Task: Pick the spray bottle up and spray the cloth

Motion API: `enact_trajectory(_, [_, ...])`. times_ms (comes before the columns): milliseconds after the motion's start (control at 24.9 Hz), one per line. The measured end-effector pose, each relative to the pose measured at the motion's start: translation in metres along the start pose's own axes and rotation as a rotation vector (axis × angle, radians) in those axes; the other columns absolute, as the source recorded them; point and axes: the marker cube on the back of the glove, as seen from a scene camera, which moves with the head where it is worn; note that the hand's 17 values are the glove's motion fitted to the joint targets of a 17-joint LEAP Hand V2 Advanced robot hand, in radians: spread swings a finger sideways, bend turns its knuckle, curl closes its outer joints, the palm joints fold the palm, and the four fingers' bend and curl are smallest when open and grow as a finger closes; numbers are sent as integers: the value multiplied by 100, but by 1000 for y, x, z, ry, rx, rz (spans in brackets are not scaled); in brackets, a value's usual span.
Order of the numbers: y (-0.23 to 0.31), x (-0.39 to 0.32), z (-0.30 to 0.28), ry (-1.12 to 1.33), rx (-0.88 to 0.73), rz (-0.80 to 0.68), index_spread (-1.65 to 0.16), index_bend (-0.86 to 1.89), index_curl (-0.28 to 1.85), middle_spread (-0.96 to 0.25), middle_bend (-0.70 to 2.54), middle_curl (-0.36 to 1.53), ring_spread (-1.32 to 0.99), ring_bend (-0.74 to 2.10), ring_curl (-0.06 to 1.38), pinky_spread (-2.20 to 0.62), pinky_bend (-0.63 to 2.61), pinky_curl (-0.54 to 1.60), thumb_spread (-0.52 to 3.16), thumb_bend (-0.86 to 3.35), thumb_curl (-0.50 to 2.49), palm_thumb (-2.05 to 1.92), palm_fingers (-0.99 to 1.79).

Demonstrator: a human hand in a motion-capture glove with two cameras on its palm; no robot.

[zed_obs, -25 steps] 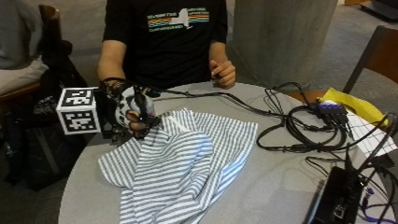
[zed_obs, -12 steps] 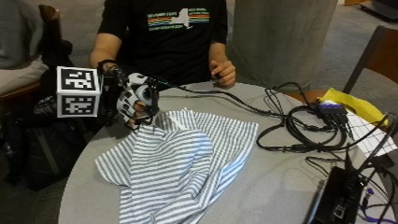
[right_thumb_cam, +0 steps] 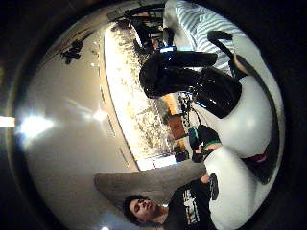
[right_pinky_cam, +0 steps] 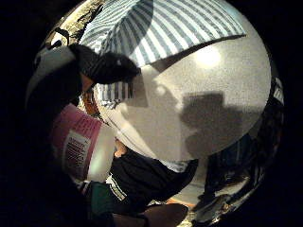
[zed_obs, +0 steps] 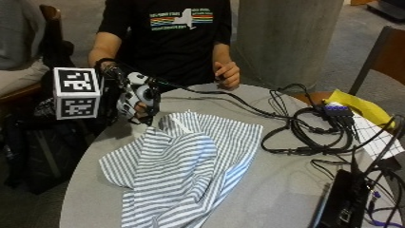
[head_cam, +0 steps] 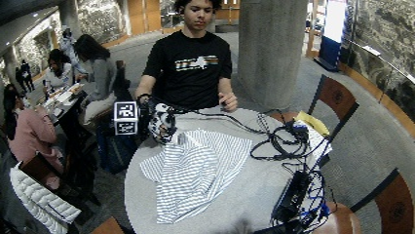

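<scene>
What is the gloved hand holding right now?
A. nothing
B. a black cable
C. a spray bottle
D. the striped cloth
C: the right hand is raised at the table's edge, beside the cloth, with its fingers curled round a spray bottle with a pink label that sits right against the palm.

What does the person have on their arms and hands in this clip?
The right hand wears a black glove carrying white plastic parts and black straps, with a black band at the wrist. The left hand is bare, with nothing worn on it. Both forearms are uncovered: the black T-shirt, printed with a multicoloured striped graphic on the chest, has short sleeves ending above the elbows.
</scene>
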Motion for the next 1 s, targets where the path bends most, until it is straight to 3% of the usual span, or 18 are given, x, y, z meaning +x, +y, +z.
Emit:
enact_trajectory(161, [-5, -2, 6, 1, -37, 9, -14, 8, 36, -4, 42, 52, -6, 65, 44, 2, 41, 34, 88, -3, 50, 88, 120])
enact_trajectory(763, [-14, 0, 18, -26, -79, 68, -14, 5, 27, -3, 44, 52, -6, 70, 44, -15, 55, 40, 96, -4, 46, 82, 117])
enact_trajectory(1003, [-11, -1, 28, -38, -68, -32, -14, 5, 25, -3, 44, 52, -5, 71, 44, -17, 57, 40, 98, -3, 44, 79, 116])
